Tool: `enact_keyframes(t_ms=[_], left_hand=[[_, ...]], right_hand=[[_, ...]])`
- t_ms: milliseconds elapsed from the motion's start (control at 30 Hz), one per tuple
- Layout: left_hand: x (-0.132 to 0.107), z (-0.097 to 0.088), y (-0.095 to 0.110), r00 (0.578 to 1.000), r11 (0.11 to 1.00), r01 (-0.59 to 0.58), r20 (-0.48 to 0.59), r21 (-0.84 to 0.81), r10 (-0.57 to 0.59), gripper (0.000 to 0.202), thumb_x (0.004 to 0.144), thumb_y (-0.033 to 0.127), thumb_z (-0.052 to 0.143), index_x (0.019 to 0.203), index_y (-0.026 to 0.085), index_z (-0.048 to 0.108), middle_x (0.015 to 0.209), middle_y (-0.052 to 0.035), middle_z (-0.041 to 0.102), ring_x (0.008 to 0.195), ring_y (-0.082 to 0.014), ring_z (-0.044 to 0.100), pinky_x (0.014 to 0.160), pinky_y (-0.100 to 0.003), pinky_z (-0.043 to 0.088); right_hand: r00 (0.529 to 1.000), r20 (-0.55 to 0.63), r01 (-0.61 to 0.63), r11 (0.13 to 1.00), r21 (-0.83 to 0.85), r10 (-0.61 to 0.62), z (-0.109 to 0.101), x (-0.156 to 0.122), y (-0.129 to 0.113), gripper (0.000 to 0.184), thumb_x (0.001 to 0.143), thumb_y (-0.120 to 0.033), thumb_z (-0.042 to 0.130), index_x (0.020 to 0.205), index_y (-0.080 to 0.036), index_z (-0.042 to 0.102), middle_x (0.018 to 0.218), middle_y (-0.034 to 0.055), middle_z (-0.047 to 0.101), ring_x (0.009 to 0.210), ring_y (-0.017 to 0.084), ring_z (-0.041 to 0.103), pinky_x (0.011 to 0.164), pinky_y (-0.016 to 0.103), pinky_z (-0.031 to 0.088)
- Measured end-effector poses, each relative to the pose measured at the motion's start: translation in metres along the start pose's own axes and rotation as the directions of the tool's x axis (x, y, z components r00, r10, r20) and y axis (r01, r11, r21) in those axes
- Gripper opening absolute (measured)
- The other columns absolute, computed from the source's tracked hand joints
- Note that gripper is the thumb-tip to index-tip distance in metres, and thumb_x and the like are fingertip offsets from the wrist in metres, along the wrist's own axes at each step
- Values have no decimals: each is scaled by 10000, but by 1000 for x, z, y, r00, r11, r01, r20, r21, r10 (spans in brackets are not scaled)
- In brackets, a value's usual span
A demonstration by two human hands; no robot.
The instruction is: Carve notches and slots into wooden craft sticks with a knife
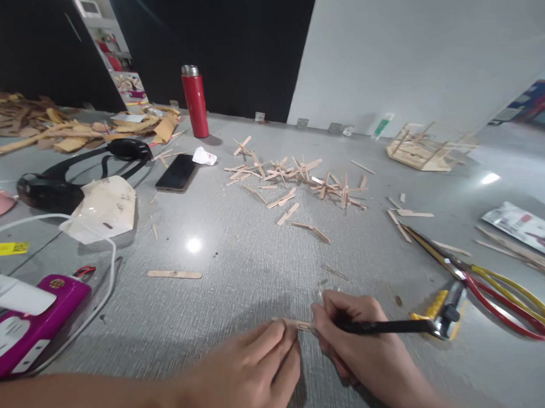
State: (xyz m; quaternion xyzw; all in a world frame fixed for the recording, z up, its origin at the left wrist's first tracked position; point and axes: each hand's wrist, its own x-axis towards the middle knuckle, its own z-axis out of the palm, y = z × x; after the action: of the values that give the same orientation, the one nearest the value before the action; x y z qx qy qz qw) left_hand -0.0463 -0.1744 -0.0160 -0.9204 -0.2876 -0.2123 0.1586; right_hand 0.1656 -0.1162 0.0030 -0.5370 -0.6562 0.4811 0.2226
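Observation:
My left hand (258,366) pinches the left end of a wooden craft stick (303,326) low over the table. A small dark rectangular outline shows on the stick. My right hand (359,336) is closed on a slim black pen-like tool (388,326), its shaft pointing right. Those fingers also meet the stick's right end; they hide the tool's tip. Another craft stick (174,274), with a small mark near its middle, lies flat to the left. Just right of my right hand are a yellow utility knife (436,308) and scissors (500,289) with red and yellow handles.
Beyond my hands lies a loose pile of cut sticks (293,172). A red flask (195,104), a phone (177,173) and a black headset (74,175) stand or lie back left. A purple power strip (71,297) with a white cable is at left. A wooden frame model (422,150) sits back right.

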Motion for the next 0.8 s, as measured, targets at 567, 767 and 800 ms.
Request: enact_keyframes(t_ms=[567,767,800], left_hand=[[3,-14,-6,895,884,365,371,-292,-247,649,989,542,466,1528,186,408,1393,-209,487,1260,-423,475,994,-642,456],[7,-13,-8,883,840,404,394,-363,-255,642,982,453,517,1571,296,317,1387,-152,454,1308,-399,431,1071,-655,383],[8,-12,-8,885,837,406,387,-366,-260,657,975,478,524,1573,308,312,1365,-148,461,1299,-403,432,1069,-662,383]], right_hand=[[973,-180,135,988,-72,-146,-28,-1,6,421,942,-448,617,607,-212,517,436,-45,516,383,86,441,415,220,336],[973,-165,149,985,-89,-162,-25,3,6,429,950,-450,607,608,-205,521,425,-52,498,375,77,419,407,213,323],[974,-159,150,985,-87,-163,-23,3,5,425,948,-448,611,611,-204,524,425,-52,499,375,75,420,408,212,323]])
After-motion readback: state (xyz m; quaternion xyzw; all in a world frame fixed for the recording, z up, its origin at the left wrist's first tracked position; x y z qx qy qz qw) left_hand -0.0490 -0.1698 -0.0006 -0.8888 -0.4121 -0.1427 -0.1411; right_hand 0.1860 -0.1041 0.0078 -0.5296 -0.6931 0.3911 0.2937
